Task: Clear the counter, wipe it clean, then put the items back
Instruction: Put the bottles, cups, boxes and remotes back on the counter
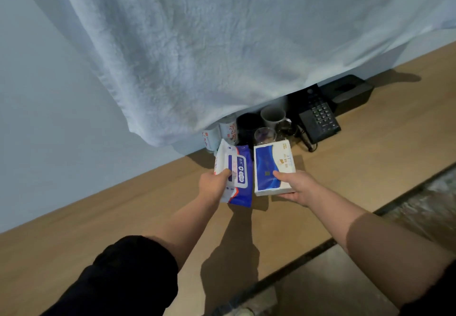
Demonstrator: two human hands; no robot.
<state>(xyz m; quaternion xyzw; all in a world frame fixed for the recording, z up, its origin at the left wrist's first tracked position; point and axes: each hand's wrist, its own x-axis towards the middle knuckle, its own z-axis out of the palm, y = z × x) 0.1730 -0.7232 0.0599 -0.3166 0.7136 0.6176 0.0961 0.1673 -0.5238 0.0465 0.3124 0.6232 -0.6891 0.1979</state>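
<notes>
Wooden counter; white cloth above.

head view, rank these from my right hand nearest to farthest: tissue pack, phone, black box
1. tissue pack, held in the right hand
2. phone, farther back and to the right
3. black box, farthest, beyond the phone on the right

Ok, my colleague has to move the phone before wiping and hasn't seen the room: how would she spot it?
Follow the long wooden counter to the wall, below the hem of the hanging white cloth. The black desk telephone lies right of the cluster of cups; unlike the plain black box behind it, it carries a keypad of buttons.
</notes>
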